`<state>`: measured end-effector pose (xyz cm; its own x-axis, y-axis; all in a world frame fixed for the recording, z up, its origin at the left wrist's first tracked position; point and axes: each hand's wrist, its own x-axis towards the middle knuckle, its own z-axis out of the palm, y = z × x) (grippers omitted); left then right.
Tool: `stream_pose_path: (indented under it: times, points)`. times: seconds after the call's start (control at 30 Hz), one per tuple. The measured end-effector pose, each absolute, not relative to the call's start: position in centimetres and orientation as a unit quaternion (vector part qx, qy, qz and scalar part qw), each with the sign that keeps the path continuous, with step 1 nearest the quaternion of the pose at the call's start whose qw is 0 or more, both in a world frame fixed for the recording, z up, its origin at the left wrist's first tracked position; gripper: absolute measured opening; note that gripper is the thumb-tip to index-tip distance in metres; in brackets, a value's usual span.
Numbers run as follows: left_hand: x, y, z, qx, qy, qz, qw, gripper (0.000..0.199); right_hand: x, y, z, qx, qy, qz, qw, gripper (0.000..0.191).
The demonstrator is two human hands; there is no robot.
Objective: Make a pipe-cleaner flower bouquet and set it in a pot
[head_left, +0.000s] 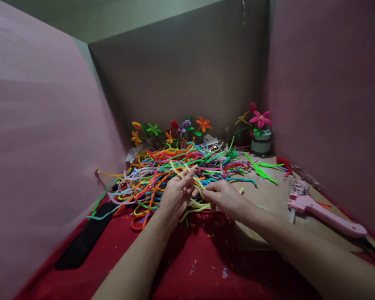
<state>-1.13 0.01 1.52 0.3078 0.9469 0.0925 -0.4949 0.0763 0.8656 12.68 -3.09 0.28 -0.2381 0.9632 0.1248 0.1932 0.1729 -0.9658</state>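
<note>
Pale yellow pipe cleaners (199,183) run between my two hands at the middle of the view, in front of a large heap of multicoloured pipe cleaners (153,175). My left hand (178,192) is closed on them, thumb and fingers pinched, with their ends sticking up past the fingertips. Just to its right, my right hand (221,196) pinches the same pale yellow pipe cleaners lower down. More pale yellow strands lie beneath and between the hands, and their far ends are partly hidden by the fingers.
A pink glue gun (325,214) lies on a cardboard sheet (275,196) at right, near bright green pieces (262,171). Pipe cleaner flowers (203,124) stand behind the heap; a jar (261,143) is at back right. A black object (84,241) rests on the red cloth (187,266) at left.
</note>
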Motion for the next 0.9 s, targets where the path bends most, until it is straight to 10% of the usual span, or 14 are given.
stream_pose_path:
  times: [0.5, 0.9]
  points:
    - [-0.6, -1.4, 2.0, 0.539, 0.311, 0.568, 0.539, 0.023, 12.8, -3.1, -0.2, -0.425, -0.581, 0.591, 0.364, 0.025]
    - [-0.9, -1.3, 2.0, 0.559, 0.296, 0.466, 0.619, 0.018, 12.7, -3.6, 0.5, -0.323, -0.473, 0.706, 0.417, 0.029]
